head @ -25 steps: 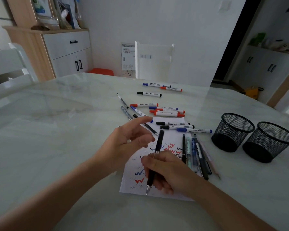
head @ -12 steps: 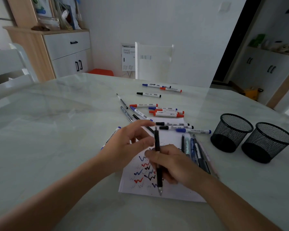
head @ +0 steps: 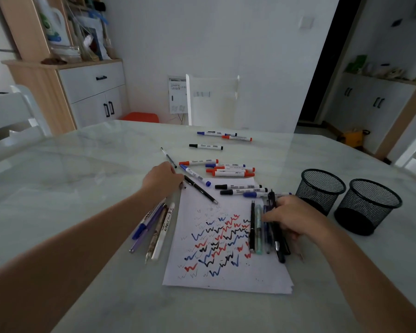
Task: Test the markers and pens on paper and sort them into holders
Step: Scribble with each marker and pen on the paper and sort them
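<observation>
Right grip point(head: 289, 218) on black pen point(head: 278, 241); mesh holders point(head: 318, 195) just beside

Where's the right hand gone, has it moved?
Yes. The right hand moved rightward, from the middle of the paper to the pen row at its right edge.

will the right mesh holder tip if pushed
Probably slides rather than tips: the right holder looks wide and squat. Open mesh and seemingly empty, so likely light; a high push could topple it on the glossy table.
</observation>
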